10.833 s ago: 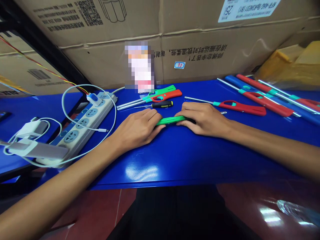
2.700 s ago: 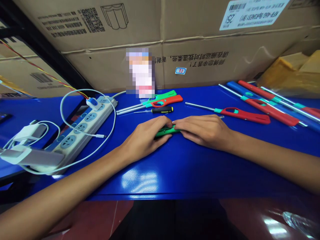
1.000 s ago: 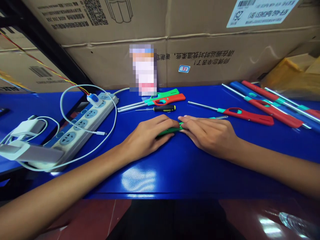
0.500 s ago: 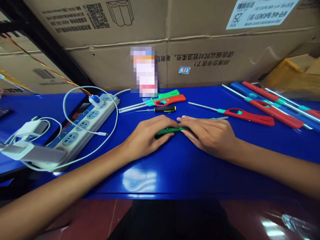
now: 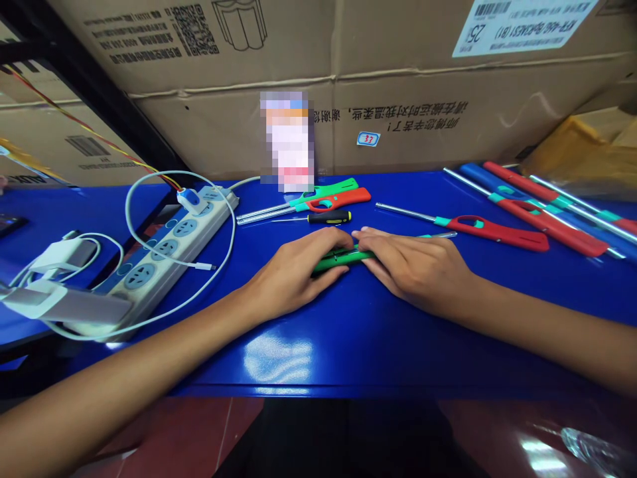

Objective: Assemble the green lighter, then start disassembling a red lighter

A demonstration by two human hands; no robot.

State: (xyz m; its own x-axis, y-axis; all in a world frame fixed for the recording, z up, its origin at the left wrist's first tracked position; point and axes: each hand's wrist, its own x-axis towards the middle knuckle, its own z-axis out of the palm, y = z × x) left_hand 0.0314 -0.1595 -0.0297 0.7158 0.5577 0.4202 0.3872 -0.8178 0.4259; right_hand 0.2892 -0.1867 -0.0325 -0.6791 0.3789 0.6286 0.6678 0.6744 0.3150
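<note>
Between my two hands, low over the blue table (image 5: 318, 352), lies a green long-necked lighter (image 5: 343, 259). My left hand (image 5: 298, 269) is closed round its handle end. Over its middle my right hand (image 5: 415, 262) is closed, hiding much of the lighter; the metal tip shows past the knuckles, pointing right. Just behind my hands are a black and yellow screwdriver (image 5: 328, 218), an orange-red lighter (image 5: 348, 198) and a green lighter (image 5: 331, 188). A red lighter (image 5: 502, 234) rests beyond my right hand.
Several more red and blue lighters (image 5: 547, 226) lie at the right. A power strip (image 5: 164, 249) with a looping white cable (image 5: 233, 219) and chargers (image 5: 74, 299) occupies the left. A blurred phone-like screen (image 5: 288, 143) leans on a large cardboard box (image 5: 398, 86) at the back.
My left fingers have shifted slightly on the green lighter, so a little more of its handle shows. Both hands stay in nearly the same place.
</note>
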